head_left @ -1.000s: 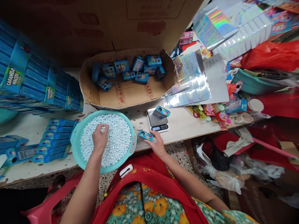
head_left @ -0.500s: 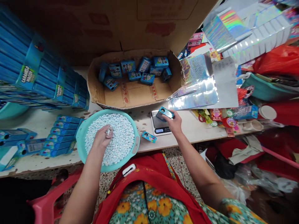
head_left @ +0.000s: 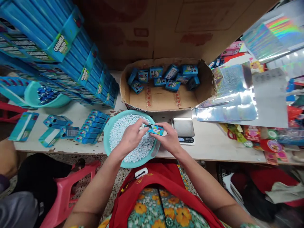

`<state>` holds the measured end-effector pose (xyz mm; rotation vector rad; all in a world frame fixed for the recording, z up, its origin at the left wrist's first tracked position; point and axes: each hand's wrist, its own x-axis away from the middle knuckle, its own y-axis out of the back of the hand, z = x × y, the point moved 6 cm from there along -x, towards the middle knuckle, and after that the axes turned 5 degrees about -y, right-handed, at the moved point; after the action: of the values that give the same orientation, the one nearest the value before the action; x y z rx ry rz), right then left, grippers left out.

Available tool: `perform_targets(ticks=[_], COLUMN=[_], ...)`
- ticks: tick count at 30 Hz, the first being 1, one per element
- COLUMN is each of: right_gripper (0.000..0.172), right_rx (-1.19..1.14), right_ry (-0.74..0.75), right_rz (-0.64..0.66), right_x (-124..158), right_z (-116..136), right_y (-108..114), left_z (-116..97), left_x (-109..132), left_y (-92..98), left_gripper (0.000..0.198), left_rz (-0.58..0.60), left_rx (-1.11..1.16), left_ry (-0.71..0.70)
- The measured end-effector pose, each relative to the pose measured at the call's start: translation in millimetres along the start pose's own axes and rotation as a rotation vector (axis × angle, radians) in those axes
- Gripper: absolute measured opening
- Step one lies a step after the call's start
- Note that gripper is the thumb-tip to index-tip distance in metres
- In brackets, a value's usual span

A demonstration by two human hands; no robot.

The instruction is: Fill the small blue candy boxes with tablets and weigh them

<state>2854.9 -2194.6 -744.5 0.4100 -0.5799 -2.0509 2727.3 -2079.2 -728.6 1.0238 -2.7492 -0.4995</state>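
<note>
My right hand grips a small blue candy box, tilted over the bowl's right side, its round hole facing left. My left hand is closed, thumb and fingers pinched at that hole; a bit of white candy shows at the fingertips, the rest is hidden in the hand. Beneath both hands stands a turquoise bowl heaped with small pale candies. Just right of my right hand, a digital scale lies on the table with a bare metal plate.
Behind the bowl, a cut-down cardboard box holds several blue candy boxes. Tall stacks of blue cartons rise at left, with a row of small boxes before them. Shiny sheets lie right. Another person's knee and a pink stool are lower left.
My right hand has brought a blue candy box from the scale side leftward to the bowl. My left hand has risen from the candies to meet it. The view has swung left.
</note>
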Motion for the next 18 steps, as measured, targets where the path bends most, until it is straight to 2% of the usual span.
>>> perform_targets(ticks=[2, 4, 7, 9, 12, 13, 15, 16, 18], right_gripper=[0.033, 0.033, 0.034, 0.036, 0.036, 0.036, 0.04, 0.047, 0.061], right_rx=[0.009, 0.014, 0.003, 0.007, 0.018, 0.003, -0.087, -0.154, -0.267], right_ry=[0.02, 0.027, 0.007, -0.024, -0.012, 0.009, 0.036, 0.034, 0.006], right_rz=[0.029, 0.046, 0.051, 0.019, 0.019, 0.059, 0.147, 0.169, 0.138], right_x=[0, -1, -3, -4, -5, -6, -9, -12, -24], right_z=[3, 4, 2, 0, 9, 16, 30, 36, 42], right_y=[-14, -22, -25, -23, -31, -39, -58, -65, -69], left_z=[3, 14, 37, 49, 49, 45, 39, 36, 36], left_x=[3, 7, 16, 24, 36, 38, 42, 44, 56], left_y=[1.7, 7.2, 18.4, 24.0, 24.5, 23.7, 27.7, 36.7, 72.1], left_gripper=[0.017, 0.022, 0.023, 0.03, 0.058, 0.06, 0.05, 0.043, 0.037], left_rz=[0.061, 0.093, 0.089, 0.062, 0.037, 0.046, 0.07, 0.043, -0.113], left_rx=[-0.103, -0.106, -0.093, -0.2, -0.361, -0.364, -0.319, -0.3, -0.288], left_ry=[-0.001, 0.015, 0.03, 0.021, -0.064, -0.098, -0.125, -0.106, 0.014])
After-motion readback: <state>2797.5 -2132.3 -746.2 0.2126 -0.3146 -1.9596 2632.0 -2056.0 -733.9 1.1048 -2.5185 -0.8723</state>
